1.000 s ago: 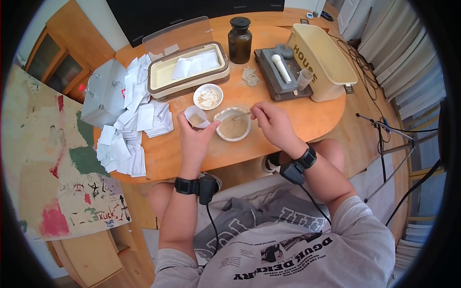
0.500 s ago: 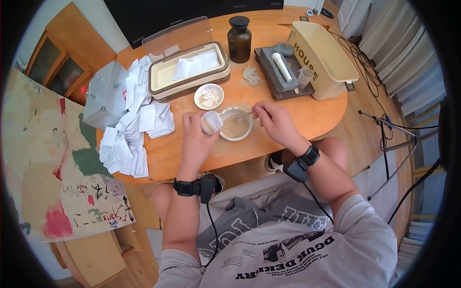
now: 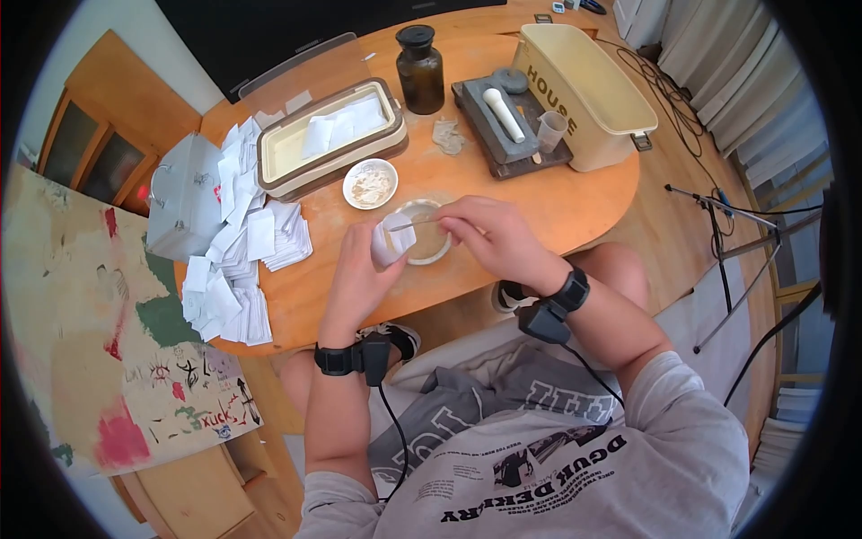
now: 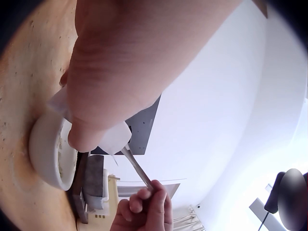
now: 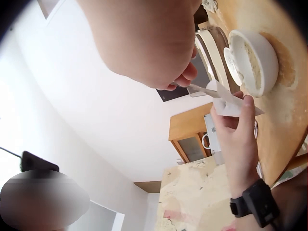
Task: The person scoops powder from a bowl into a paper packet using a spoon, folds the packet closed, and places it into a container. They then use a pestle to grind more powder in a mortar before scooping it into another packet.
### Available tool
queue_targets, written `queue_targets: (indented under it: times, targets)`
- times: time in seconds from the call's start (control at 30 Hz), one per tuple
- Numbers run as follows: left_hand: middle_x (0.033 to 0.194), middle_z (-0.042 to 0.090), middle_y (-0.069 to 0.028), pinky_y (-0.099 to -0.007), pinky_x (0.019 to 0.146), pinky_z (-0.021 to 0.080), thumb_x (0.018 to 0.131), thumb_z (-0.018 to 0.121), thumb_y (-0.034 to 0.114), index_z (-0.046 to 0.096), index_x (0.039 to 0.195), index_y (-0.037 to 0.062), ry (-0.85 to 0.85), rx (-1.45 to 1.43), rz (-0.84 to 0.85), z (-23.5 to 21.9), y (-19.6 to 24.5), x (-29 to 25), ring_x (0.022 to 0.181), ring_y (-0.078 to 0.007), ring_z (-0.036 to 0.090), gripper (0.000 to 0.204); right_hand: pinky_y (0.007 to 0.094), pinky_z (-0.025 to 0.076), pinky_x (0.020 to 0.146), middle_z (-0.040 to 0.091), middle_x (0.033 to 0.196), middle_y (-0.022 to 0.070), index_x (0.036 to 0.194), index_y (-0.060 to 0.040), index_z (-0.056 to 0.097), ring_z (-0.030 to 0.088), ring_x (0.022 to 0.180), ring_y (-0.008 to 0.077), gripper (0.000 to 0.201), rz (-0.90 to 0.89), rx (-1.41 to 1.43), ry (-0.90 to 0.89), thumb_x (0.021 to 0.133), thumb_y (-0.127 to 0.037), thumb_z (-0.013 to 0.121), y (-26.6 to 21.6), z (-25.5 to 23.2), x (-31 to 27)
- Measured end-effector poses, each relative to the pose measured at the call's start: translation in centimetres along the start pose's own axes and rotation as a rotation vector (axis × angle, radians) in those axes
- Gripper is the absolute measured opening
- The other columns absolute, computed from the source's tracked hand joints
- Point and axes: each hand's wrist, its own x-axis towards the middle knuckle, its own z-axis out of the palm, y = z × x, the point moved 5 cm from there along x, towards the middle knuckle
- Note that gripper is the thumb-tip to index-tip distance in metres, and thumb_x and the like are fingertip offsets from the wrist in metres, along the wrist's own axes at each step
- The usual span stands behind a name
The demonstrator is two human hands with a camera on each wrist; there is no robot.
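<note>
In the head view my left hand (image 3: 355, 278) holds a white paper packet (image 3: 392, 247) by its sides, its mouth spread and tipped to the right. My right hand (image 3: 494, 235) pinches the handle of a thin metal spoon (image 3: 422, 221). The spoon's far end reaches into the mouth of the packet (image 5: 231, 105), which hides its tip. Under the packet and right hand stands a white bowl (image 3: 444, 250) with beige powder on its inside wall. From the left wrist, the bowl (image 4: 43, 149) appears on the tabletop below the packet.
Beyond the bowl is a white dish (image 3: 348, 194) with pale residue. Piled white packets (image 3: 260, 235) lie left, beside a metal case (image 3: 184, 198). A cream box (image 3: 337, 171), dark bottle (image 3: 420, 76), white pestle (image 3: 503, 115), clear cup (image 3: 551, 133) and HOUSE bin (image 3: 588, 108) stand farther back.
The spoon has come up from the powder in the bowl and left into the packet's mouth. My left hand has tipped the packet and brought it close beside the bowl.
</note>
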Motion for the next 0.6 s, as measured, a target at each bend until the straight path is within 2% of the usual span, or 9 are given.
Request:
queue_targets:
  times: [0.1, 0.17, 0.2, 0.23, 0.27, 0.3, 0.37, 0.6]
  targets:
    - [0.114, 0.056, -0.0172, -0.0388, 0.093, 0.047, 0.079, 0.078, 0.012, 0.052, 0.122, 0.0011, -0.007, -0.020, 0.011, 0.3, 0.4, 0.0, 0.108, -0.0345, 0.056, 0.052, 0.0300, 0.052, 0.063, 0.067, 0.084, 0.0105, 0.107, 0.0002, 0.067, 0.066, 0.068, 0.0189, 0.015, -0.025, -0.046, 0.050, 0.098, -0.008, 0.059, 0.6, 1.1, 0.2]
    - [0.114, 0.055, -0.0183, -0.0411, 0.094, 0.046, 0.079, 0.078, 0.010, 0.051, 0.122, 0.0010, -0.031, -0.019, 0.000, 0.5, 0.8, 0.0, 0.109, -0.0371, 0.056, 0.052, 0.0305, 0.052, 0.063, 0.067, 0.082, 0.0089, 0.105, 0.0016, 0.067, 0.065, 0.067, 0.0166, 0.017, 0.121, 0.018, 0.039, 0.100, -0.011, 0.056, 1.5, 1.5, 0.3]
    - [0.114, 0.054, -0.0194, -0.0434, 0.095, 0.046, 0.079, 0.077, 0.009, 0.050, 0.122, 0.0009, -0.046, -0.017, -0.015, 0.6, 0.8, -0.1, 0.110, -0.0397, 0.055, 0.052, 0.0305, 0.052, 0.063, 0.067, 0.082, 0.0089, 0.105, 0.0016, 0.067, 0.065, 0.067, 0.0166, 0.017, 0.125, 0.018, 0.043, 0.100, -0.011, 0.056, 1.6, 1.6, 0.3]
    - [0.114, 0.054, -0.0194, -0.0434, 0.095, 0.046, 0.079, 0.077, 0.009, 0.050, 0.122, 0.0009, -0.050, -0.018, -0.014, 0.7, 0.8, -0.1, 0.110, -0.0397, 0.055, 0.052, 0.0283, 0.052, 0.064, 0.068, 0.082, 0.0070, 0.106, 0.0021, 0.066, 0.064, 0.069, 0.0137, 0.019, 0.266, 0.160, -0.001, 0.102, -0.012, 0.054, 2.2, 2.1, 0.3]
    - [0.114, 0.055, -0.0179, -0.0410, 0.094, 0.046, 0.078, 0.077, 0.010, 0.051, 0.122, 0.0015, -0.032, -0.020, -0.005, 0.7, 0.9, -0.2, 0.109, -0.0367, 0.056, 0.052, 0.0261, 0.052, 0.065, 0.068, 0.083, 0.0051, 0.106, 0.0026, 0.065, 0.063, 0.070, 0.0108, 0.021, 0.405, 0.302, -0.046, 0.104, -0.012, 0.051, 2.8, 2.5, 0.1]
    - [0.113, 0.056, -0.0164, -0.0387, 0.094, 0.046, 0.078, 0.078, 0.011, 0.051, 0.121, 0.0021, -0.014, -0.022, 0.003, 0.7, 0.9, -0.2, 0.107, -0.0338, 0.057, 0.051, 0.0261, 0.052, 0.065, 0.068, 0.083, 0.0051, 0.106, 0.0026, 0.065, 0.063, 0.070, 0.0108, 0.021, 0.406, 0.302, -0.043, 0.104, -0.012, 0.051, 3.1, 2.6, 0.1]
    - [0.113, 0.056, -0.0157, -0.0384, 0.093, 0.046, 0.078, 0.078, 0.011, 0.051, 0.121, 0.0024, -0.008, -0.032, 0.004, 0.7, 1.0, -0.2, 0.107, -0.0327, 0.057, 0.052, 0.0240, 0.052, 0.063, 0.067, 0.085, 0.0036, 0.106, 0.0021, 0.064, 0.062, 0.070, 0.0081, 0.023, 0.524, 0.447, -0.078, 0.105, -0.014, 0.048, 4.0, 3.3, -0.1]
    - [0.111, 0.056, -0.0134, -0.0362, 0.091, 0.047, 0.077, 0.080, 0.011, 0.051, 0.122, 0.0033, 0.006, -0.060, -0.026, 0.6, 0.6, -0.2, 0.104, -0.0281, 0.057, 0.054, 0.0232, 0.052, 0.062, 0.067, 0.085, 0.0039, 0.106, 0.0004, 0.064, 0.060, 0.068, 0.0085, 0.020, 0.629, 0.700, -0.005, 0.104, -0.013, 0.049, 5.3, 3.3, -0.2]
